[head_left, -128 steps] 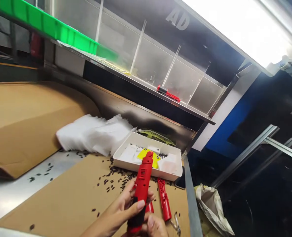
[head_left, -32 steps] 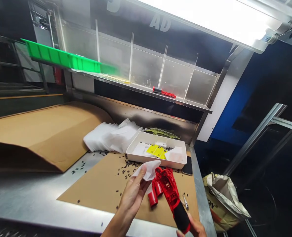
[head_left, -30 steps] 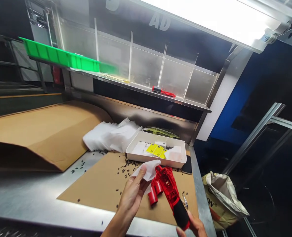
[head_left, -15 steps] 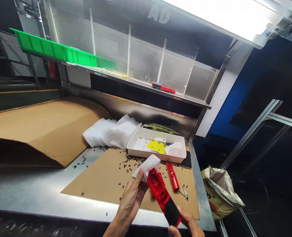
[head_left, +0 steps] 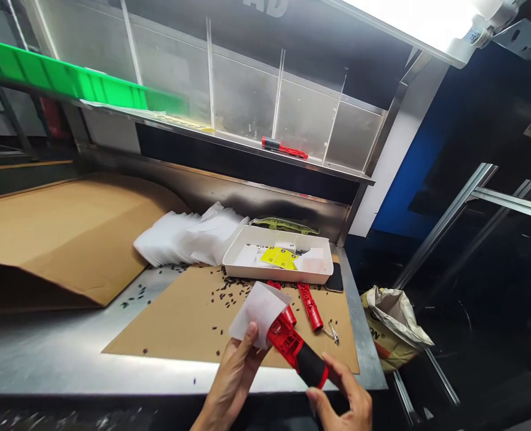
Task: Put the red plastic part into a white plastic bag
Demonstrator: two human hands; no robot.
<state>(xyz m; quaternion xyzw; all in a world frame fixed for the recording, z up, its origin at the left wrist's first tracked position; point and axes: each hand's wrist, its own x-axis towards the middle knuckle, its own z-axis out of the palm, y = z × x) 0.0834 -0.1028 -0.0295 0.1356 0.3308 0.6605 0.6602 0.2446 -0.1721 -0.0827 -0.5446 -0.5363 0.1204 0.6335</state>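
- Left hand (head_left: 233,380): fingers pinch a white wipe (head_left: 258,312) against a red tool housing (head_left: 287,342), held above the cardboard sheet (head_left: 157,323).
- Right hand (head_left: 343,402): fingers spread just beside the housing's black grip (head_left: 312,365).
- A separate red part (head_left: 310,306) lies unhandled on the cardboard.

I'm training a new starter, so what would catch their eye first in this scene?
A red and black tool casing stands out at the bottom, between the left hand, which holds a white sheet, and the right hand. Above, a bright green bin sits at upper left on the steel shelf.
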